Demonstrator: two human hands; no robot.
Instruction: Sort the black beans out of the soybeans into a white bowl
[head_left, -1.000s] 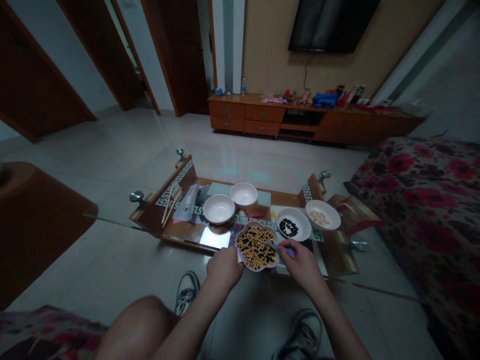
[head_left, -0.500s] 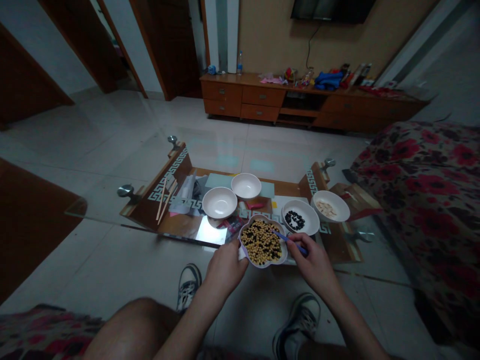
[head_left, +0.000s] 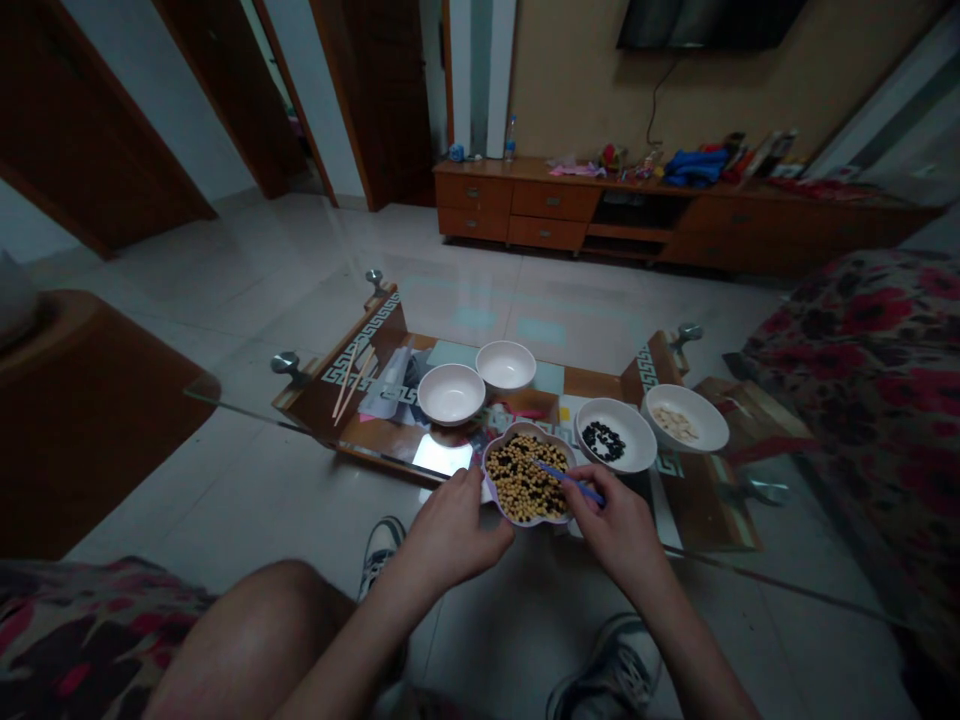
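A flower-shaped bowl with a pale purple rim holds mixed yellow and black beans at the front of the glass table. My left hand is at its left side by the handle, fingers near the rim and thumb stretched apart below. Pinched in my right hand is a slim blue-purple tool, its tip among the beans; the tip's shape is too small to make out. Right of the beans, a white bowl contains black beans. Another white bowl contains pale flat pieces.
Two white bowls with bare insides stand at the back left. Chopsticks and papers show through the glass table on its left. A wooden cabinet is along the far wall. Flowered fabric covers furniture at right.
The view has swung left. My left thumb has lifted off the bowl's handle and spread away. My right hand still holds the tool, its tip moved slightly further into the beans.
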